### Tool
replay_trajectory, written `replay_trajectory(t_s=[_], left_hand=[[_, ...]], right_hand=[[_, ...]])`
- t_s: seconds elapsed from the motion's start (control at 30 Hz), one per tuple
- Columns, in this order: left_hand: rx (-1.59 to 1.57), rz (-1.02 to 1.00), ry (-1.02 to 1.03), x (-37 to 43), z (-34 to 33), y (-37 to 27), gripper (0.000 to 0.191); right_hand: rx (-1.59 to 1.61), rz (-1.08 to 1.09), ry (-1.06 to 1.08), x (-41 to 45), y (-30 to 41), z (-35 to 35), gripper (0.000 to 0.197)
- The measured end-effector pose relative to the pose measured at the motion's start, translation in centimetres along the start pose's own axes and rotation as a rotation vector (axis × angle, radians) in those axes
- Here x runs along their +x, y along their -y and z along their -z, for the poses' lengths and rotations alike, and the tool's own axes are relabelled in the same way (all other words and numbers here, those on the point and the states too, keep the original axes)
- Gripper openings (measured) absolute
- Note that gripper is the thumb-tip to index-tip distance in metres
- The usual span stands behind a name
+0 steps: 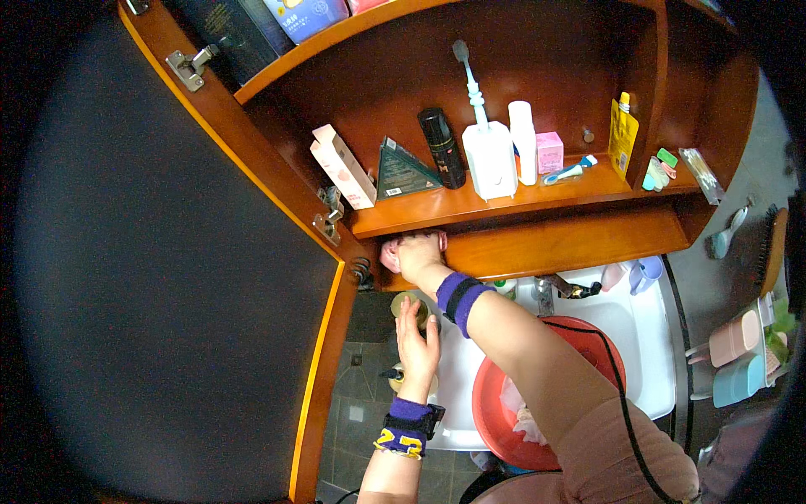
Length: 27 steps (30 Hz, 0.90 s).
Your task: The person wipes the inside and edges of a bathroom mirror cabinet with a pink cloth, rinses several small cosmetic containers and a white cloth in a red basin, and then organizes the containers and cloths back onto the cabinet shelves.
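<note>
My right hand [420,257] reaches into the low bottom shelf [567,242] of a wooden cabinet, at its left end. A bunched pink cloth [390,256] is in its grip, pressed into the corner. Lower down, my left hand [417,349] is held with thumb and fingers apart and nothing in it. Its fingertips overlap a round, yellowish-topped container [403,305] at the sink's left edge; whether they touch cannot be told. A pump bottle [397,377] stands beside the left wrist, partly covered by it.
An open cabinet door [170,302] fills the left. The shelf above bears a white electric toothbrush holder [491,160], a black bottle [442,148], a green triangular box [406,170] and a pink carton [343,167]. A red basin [488,416] sits in the white sink [652,359], near a faucet [570,288].
</note>
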<state>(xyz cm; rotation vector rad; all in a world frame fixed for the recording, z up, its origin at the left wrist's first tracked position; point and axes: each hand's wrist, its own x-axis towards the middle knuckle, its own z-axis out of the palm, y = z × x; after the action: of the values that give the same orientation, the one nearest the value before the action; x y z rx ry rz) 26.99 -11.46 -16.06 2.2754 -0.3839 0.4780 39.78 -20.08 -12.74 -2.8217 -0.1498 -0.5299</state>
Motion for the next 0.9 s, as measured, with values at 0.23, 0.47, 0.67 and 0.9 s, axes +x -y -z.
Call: replay_trajectory(t_s=[0.23,0.47,0.67,0.9], left_hand=[[0.011,-0.041,-0.002,0.2,0.4,0.1,0.04],[0.015,-0.037,-0.036,0.2,1.2,0.8,0.041],[0.005,-0.017,-0.086,0.4,1.9,1.0,0.039],[-0.072,0.026,-0.19,0.3,2.3,0.2,0.03]], right_hand=[[0.001,0.066,0.157,0.3,0.1,-0.6,0.03],[-0.129,0.004,0.325,0.0,2.0,2.3,0.031],[-0.157,0.18,0.05,-2.1,2.3,0.7,0.023],[-0.085,0.402,-0.108,-5.2,1.9,0.2,0.02]])
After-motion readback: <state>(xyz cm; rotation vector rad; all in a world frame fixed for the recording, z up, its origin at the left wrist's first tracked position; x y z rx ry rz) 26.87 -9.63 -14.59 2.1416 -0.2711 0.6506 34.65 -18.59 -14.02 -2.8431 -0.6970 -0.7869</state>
